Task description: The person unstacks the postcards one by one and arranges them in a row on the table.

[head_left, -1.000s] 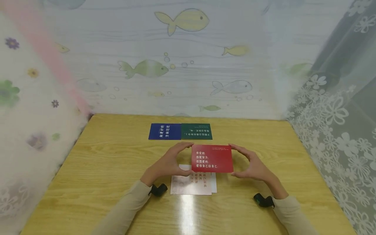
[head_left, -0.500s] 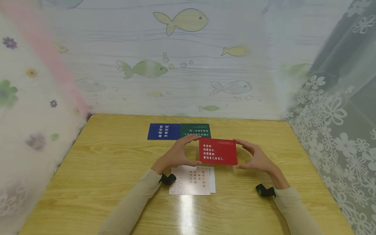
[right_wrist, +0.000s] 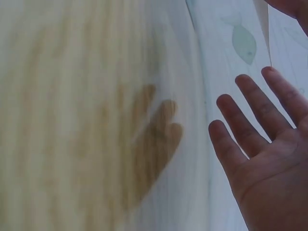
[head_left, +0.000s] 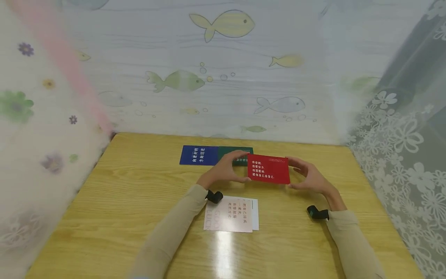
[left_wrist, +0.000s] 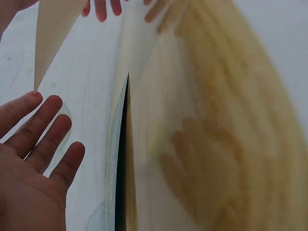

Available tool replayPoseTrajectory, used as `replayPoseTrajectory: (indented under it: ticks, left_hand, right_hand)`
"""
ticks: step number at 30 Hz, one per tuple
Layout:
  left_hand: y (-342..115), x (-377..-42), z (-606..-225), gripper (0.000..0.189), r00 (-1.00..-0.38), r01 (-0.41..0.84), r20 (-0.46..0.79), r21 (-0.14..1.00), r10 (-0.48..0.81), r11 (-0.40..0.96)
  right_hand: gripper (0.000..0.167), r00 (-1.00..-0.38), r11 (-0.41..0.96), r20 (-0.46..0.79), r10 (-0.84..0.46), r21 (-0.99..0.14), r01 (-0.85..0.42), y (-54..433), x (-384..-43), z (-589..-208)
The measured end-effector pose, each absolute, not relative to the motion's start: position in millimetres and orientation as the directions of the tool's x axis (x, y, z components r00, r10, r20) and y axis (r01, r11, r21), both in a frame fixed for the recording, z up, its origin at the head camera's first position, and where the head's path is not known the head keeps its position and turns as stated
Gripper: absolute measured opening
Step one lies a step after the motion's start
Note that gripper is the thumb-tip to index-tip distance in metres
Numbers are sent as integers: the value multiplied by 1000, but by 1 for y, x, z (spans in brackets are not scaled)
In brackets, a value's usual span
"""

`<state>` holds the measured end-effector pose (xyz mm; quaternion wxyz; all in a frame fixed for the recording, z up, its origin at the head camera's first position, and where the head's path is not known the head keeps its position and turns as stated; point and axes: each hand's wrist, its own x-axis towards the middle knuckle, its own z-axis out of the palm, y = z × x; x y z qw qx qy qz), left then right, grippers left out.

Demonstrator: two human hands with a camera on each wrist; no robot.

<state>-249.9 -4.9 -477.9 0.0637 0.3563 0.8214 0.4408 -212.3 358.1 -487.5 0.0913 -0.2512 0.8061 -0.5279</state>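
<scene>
A red card point(head_left: 268, 169) with white printed characters is held up above the table, its face tilted toward the head camera. My left hand point(head_left: 225, 169) pinches its left side between thumb and forefinger at the corners. At the opposite side, the right hand point(head_left: 310, 177) does the same. In the left wrist view the other fingers of the left hand point(left_wrist: 36, 159) are spread, and the card's pale back point(left_wrist: 54, 36) shows above them. The right wrist view has the right hand point(right_wrist: 269, 154) with a fingertip at the card's lower corner.
On the wooden table point(head_left: 132, 201), a blue card point(head_left: 196, 155) and a green card point(head_left: 226, 149) lie side by side at the back, the green one partly behind my left hand. Nearer lies a pink card point(head_left: 228, 221) over a white card point(head_left: 256, 217). Fish-patterned cloth point(head_left: 223, 108) rises behind.
Both hands have carried the red card away from me and to the right, from over the pink card toward the green card's right side. The cards on the table stay put.
</scene>
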Motion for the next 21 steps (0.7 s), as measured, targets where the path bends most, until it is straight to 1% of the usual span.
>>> replayPoseTrajectory:
  ticks: [7, 11, 21]
  left_hand:
    - [3, -265, -477, 96, -764, 479, 140, 776, 630, 409]
    - [9, -273, -479, 96, -775, 448, 118, 795, 621, 409]
    - [25, -293, -482, 98, -772, 446, 96, 786, 628, 428]
  right_hand:
    - [91, -857, 295, 112, -503, -910, -292, 363, -229, -488]
    - [92, -856, 294, 100, -507, -914, -281, 366, -236, -485]
    - [94, -860, 374, 39, -509, -889, -262, 381, -260, -481]
